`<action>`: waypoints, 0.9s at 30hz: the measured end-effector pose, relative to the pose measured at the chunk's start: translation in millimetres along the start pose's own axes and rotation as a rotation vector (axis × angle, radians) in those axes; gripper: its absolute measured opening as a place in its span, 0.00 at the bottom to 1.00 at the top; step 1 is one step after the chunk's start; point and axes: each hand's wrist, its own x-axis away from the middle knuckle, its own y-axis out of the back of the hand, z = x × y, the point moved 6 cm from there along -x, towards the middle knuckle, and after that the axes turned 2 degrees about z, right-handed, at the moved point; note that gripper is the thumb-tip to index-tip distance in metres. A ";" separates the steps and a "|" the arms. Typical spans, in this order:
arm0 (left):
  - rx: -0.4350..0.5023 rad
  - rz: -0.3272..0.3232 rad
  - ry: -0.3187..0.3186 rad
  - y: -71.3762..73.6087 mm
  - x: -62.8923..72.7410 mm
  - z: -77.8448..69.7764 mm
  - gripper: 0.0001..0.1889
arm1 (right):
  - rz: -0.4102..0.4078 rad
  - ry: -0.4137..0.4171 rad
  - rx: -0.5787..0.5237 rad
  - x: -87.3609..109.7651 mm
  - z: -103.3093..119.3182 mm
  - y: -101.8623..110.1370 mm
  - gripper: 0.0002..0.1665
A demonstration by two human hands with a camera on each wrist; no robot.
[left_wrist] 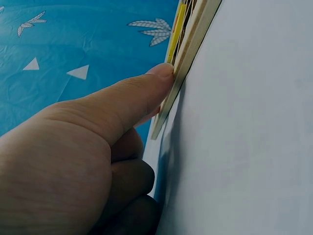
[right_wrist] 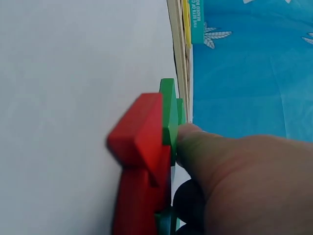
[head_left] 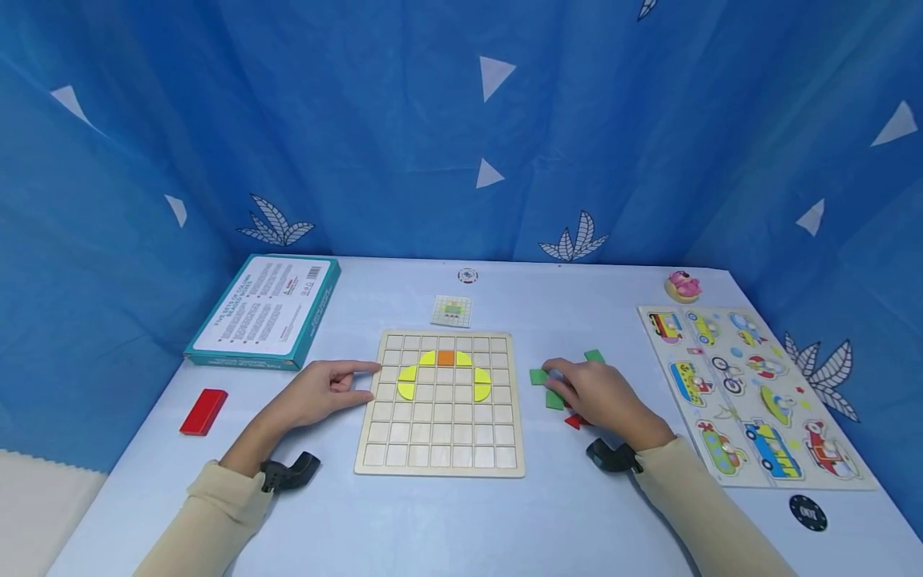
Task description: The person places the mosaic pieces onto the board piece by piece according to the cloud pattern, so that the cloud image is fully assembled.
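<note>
In the head view, we see a person's left hand (head_left: pixel 320 391), its forefinger and thumb straight and spread apart, both tips at the left edge of a wooden grid board (head_left: pixel 430 457), the remaining fingers folded toward the palm with no piece in their grasp. The board lies flat mid-table (head_left: pixel 418 529), yellow pieces (head_left: pixel 408 391) arching across its upper half on either side of one orange square (head_left: pixel 446 358). Just right of the board, we find the right hand (head_left: pixel 594 397), knuckles up and fingers bent, tips lowered among green pieces (head_left: pixel 554 401) and red pieces (head_left: pixel 573 421). In the left wrist view, we see the left thumb stretched straight, its tip against the board's side, the lower fingers curled below. In the right wrist view, we see the right thumb tip at a green piece, the red ones closer to the camera; the hand is partly closed, and we cannot tell whether it has hold of anything
</note>
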 end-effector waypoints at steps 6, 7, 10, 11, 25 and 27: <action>0.003 0.000 -0.003 -0.1 0.1 0.4 0.26 | -0.008 -0.003 -0.033 -0.4 4.3 3.9 0.23; 0.007 -0.001 -0.001 0.1 -0.2 0.5 0.26 | -0.012 -0.001 -0.042 -0.9 6.2 5.5 0.22; 0.016 0.001 -0.006 0.2 -1.2 1.2 0.26 | -0.030 0.020 -0.063 -4.0 13.4 10.0 0.22; 0.018 0.000 -0.004 0.3 -1.5 1.5 0.26 | -0.034 0.028 -0.068 -5.7 16.7 11.1 0.22; 0.034 0.006 -0.032 0.0 -1.5 0.9 0.25 | -0.008 0.092 -0.117 -49.0 79.6 4.1 0.20; 0.032 0.007 -0.029 0.1 -1.2 0.8 0.25 | 0.009 0.090 -0.124 -57.0 91.2 -2.8 0.20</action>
